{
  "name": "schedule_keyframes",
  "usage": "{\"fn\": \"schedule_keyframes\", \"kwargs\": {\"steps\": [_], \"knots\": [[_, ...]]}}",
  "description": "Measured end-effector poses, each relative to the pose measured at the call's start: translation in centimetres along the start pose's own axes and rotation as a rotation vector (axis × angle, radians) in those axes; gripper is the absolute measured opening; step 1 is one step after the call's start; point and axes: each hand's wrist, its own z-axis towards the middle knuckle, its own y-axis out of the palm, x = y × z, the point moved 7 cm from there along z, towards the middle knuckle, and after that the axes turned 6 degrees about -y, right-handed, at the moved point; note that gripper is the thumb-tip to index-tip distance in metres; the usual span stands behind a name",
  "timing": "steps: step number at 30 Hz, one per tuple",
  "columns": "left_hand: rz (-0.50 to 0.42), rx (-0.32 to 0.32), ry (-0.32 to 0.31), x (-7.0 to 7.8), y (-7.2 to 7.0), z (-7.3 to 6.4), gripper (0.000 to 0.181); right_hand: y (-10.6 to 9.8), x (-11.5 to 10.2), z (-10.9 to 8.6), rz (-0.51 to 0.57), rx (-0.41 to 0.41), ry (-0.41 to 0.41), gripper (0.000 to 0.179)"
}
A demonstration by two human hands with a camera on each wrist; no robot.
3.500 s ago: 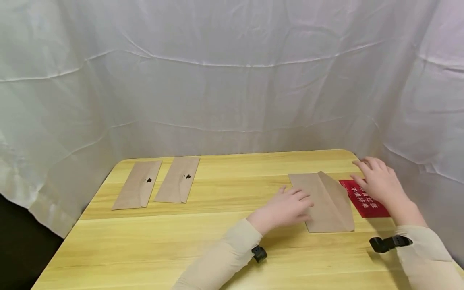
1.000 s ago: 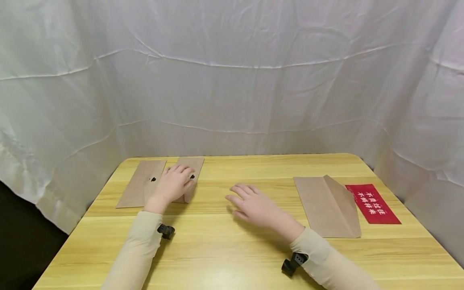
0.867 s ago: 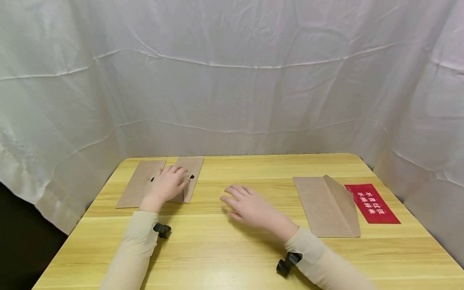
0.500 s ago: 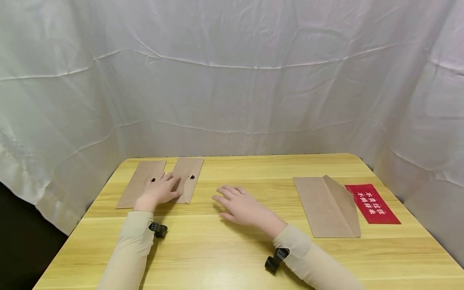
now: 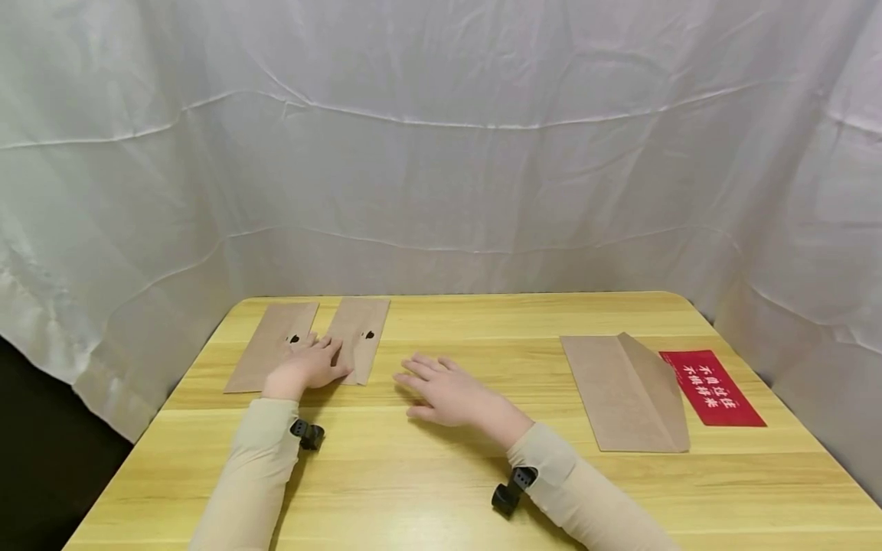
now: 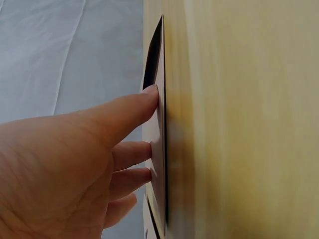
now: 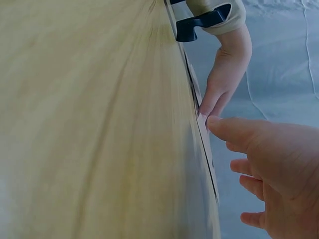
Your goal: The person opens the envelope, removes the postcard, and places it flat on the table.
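Two flat brown envelopes lay side by side at the far left of the table (image 5: 482,329): the outer envelope (image 5: 271,342) and the inner envelope (image 5: 360,325). To me the inner one looked feather-light and bendy, probably easy enough to slide, though apt to crease if squeezed. I would have taken it by a long edge, thumb beneath and fingers flat on top. The left hand (image 5: 306,369) was stretched palm down partly over the outer one, its thumb and fingertips touching the inner one without, it seemed, closing round it. The right hand (image 5: 446,395) hung near the table's middle, fingers loosely spread, holding nothing. Well off to the right lay a third envelope (image 5: 620,402), flap unfolded, with a red card (image 5: 713,389) just beside or partly under it.
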Motion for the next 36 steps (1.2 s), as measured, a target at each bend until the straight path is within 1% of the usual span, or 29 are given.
{"fn": "schedule_keyframes", "kwargs": {"steps": [5, 8, 13, 16, 21, 24, 28, 33, 36], "knots": [[-0.037, -0.024, 0.013, 1.3, 0.1, 0.0, 0.07, 0.2, 0.0, -0.2, 0.039, -0.025, 0.007, 0.063], [-0.032, -0.024, 0.02, 2.2, 0.2, 0.0, 0.07, 0.3, 0.0, -0.4, 0.043, -0.037, 0.012, 0.063], [-0.003, 0.001, 0.012, 3.5, 0.2, -0.3, 0.071, 0.7, -0.1, -0.5, 0.019, -0.079, 0.022, 0.064], [0.008, 0.011, 0.011, 4.3, 0.1, -0.6, 0.07, 0.9, -0.2, -0.6, 0.023, -0.109, 0.033, 0.065], [0.029, 0.045, 0.023, 5.2, -0.1, -1.0, 0.068, 1.0, -0.4, -0.6, 0.036, -0.125, 0.046, 0.065], [0.024, 0.074, 0.036, 5.7, -0.3, -1.2, 0.062, 0.9, -0.6, -0.5, 0.038, -0.133, 0.043, 0.065], [0.018, 0.105, 0.064, 6.5, -0.7, -1.5, 0.047, 0.9, -0.7, -0.5, 0.03, -0.141, 0.04, 0.065], [0.021, 0.115, 0.099, 7.3, -0.9, -1.7, 0.043, 1.1, -0.5, -0.6, 0.031, -0.142, 0.036, 0.065], [0.024, 0.117, 0.123, 7.5, -0.9, -1.5, 0.045, 1.2, -0.3, -0.8, 0.054, -0.144, 0.035, 0.064]]}}
